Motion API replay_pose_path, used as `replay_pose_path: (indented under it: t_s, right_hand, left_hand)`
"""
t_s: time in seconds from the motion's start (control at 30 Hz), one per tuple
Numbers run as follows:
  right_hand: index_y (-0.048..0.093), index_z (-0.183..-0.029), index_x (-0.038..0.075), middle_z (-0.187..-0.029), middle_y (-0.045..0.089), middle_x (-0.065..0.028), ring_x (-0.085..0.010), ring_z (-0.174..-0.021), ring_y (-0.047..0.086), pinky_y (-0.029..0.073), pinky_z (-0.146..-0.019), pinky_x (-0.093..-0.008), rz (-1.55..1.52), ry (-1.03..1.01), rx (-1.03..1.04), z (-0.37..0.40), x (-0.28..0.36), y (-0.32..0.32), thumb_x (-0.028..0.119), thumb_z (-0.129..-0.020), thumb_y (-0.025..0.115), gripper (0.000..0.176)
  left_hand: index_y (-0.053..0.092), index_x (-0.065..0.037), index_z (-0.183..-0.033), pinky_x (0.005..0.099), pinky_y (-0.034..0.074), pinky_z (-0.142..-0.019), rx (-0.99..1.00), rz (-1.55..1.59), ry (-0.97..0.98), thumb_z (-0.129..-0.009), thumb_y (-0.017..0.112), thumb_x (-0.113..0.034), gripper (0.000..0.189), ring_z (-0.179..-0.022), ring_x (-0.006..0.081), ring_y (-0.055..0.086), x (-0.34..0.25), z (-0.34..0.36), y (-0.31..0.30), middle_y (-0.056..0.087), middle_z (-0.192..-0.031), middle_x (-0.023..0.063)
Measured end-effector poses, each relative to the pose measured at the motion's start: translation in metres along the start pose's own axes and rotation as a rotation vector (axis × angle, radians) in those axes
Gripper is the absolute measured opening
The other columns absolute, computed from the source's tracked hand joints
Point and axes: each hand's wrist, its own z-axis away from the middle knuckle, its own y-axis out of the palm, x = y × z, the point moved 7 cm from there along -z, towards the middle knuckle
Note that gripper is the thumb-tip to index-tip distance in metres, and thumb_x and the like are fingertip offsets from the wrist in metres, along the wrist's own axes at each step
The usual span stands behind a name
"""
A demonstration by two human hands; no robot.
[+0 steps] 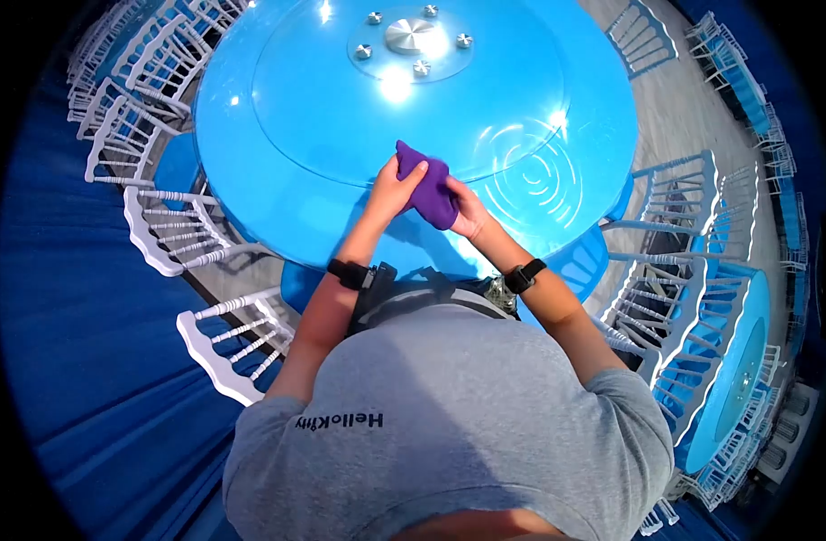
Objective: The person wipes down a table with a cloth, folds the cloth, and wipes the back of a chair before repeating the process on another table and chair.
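A folded purple cloth [433, 200] is held between both hands, above the near edge of a round blue table [323, 203]. My left hand [393, 190] grips its left part, with the thumb lying across the top. On the cloth's right side my right hand [468, 211] is closed around the edge, its fingers partly hidden by the fabric. One corner of the cloth points up past my left hand.
A clear round turntable [287, 117] covers the table's middle, with a shiny metal hub [410, 36] ringed by several small metal discs. White chairs [165, 230] surround the table. Another blue table [733, 379] stands at right. Dark blue fabric [79, 361] spreads along the left.
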Motion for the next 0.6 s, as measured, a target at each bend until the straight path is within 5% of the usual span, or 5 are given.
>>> replay_pose_path:
  t_s: [0.1, 0.27, 0.4, 0.47, 0.6]
  right_hand:
    - [0.038, -0.121, 0.0, -0.115, 0.049, -0.0159, -0.0269, -0.105, 0.051, 0.043, -0.092, -0.0388, 0.145, -0.023, -0.023, 0.003, 0.001, -0.006, 0.012, -0.082, 0.057, 0.045]
    - [0.041, -0.118, -0.002, -0.11, 0.053, -0.0163, -0.0258, -0.098, 0.056, 0.048, -0.085, -0.0356, 0.242, -0.081, -0.066, 0.004, 0.001, -0.005, 0.006, -0.084, 0.053, 0.037]
    - [0.046, -0.113, -0.001, -0.107, 0.055, -0.013, -0.0219, -0.098, 0.056, 0.046, -0.085, -0.0332, 0.281, -0.179, -0.17, 0.011, 0.031, -0.004, 0.016, -0.088, 0.049, 0.03]
    - [0.048, -0.114, -0.001, -0.113, 0.054, -0.0133, -0.0235, -0.104, 0.053, 0.04, -0.092, -0.0362, 0.08, -0.247, 0.069, 0.025, 0.075, 0.01, 0.024, -0.089, 0.048, 0.035]
    - [0.042, -0.123, 0.0, -0.125, 0.046, -0.0139, -0.0269, -0.117, 0.042, 0.029, -0.102, -0.0405, 0.279, -0.668, 0.031, 0.08, 0.186, 0.027, 0.035, -0.093, 0.034, 0.047]
  left_hand:
    - [0.053, 0.0, -0.083, 0.0317, 0.045, -0.062, -0.22, -0.271, 0.257, -0.081, 0.06, -0.023, 0.024, -0.066, 0.0182, 0.057, -0.009, -0.006, -0.011, 0.06, -0.073, 0.0119]
    - [0.051, 0.0, -0.073, 0.0326, 0.042, -0.056, -0.311, -0.4, 0.295, -0.082, 0.058, -0.025, 0.027, -0.058, 0.0183, 0.053, -0.008, -0.01, -0.016, 0.056, -0.063, 0.0132]
    - [0.056, -0.001, -0.086, 0.0271, 0.041, -0.063, -0.29, -0.185, 0.039, -0.084, 0.054, -0.032, 0.031, -0.073, 0.0112, 0.05, 0.064, -0.041, -0.055, 0.057, -0.082, 0.0047]
    - [0.056, -0.003, -0.092, 0.0278, 0.04, -0.066, -0.305, -0.113, -0.181, -0.083, 0.054, -0.034, 0.033, -0.08, 0.0142, 0.05, 0.076, -0.03, -0.079, 0.055, -0.092, 0.0061]
    - [0.051, 0.003, -0.101, 0.0304, 0.043, -0.065, -0.67, -0.107, -0.355, -0.084, 0.052, -0.039, 0.045, -0.077, 0.019, 0.053, 0.116, -0.021, -0.152, 0.054, -0.088, 0.0096]
